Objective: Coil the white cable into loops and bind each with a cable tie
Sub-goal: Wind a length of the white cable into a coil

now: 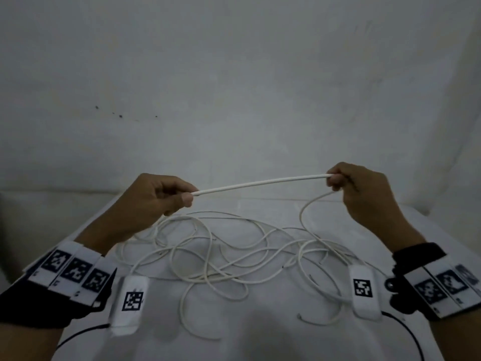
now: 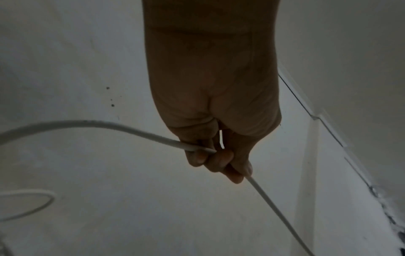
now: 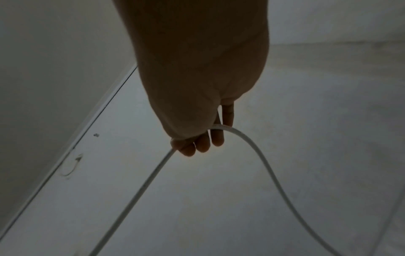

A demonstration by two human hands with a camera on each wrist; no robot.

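A long white cable (image 1: 260, 182) runs taut between both hands above the table, and the rest of it lies in a loose tangle (image 1: 221, 254) on the white tabletop below. My left hand (image 1: 166, 194) grips one end of the stretched section with curled fingers (image 2: 219, 161). My right hand (image 1: 348, 183) pinches the other end, and the cable (image 3: 252, 143) bends over its fingers (image 3: 203, 143) and drops to the tangle. In the left wrist view the cable (image 2: 131, 129) enters the fist and leaves below it. No cable tie shows in any view.
The white table (image 1: 260, 342) stands against a pale wall (image 1: 234, 74) with a few dark specks. A free cable end (image 1: 300, 316) lies near the front right. Black wires (image 1: 78, 334) trail from the wrist cameras at both front corners.
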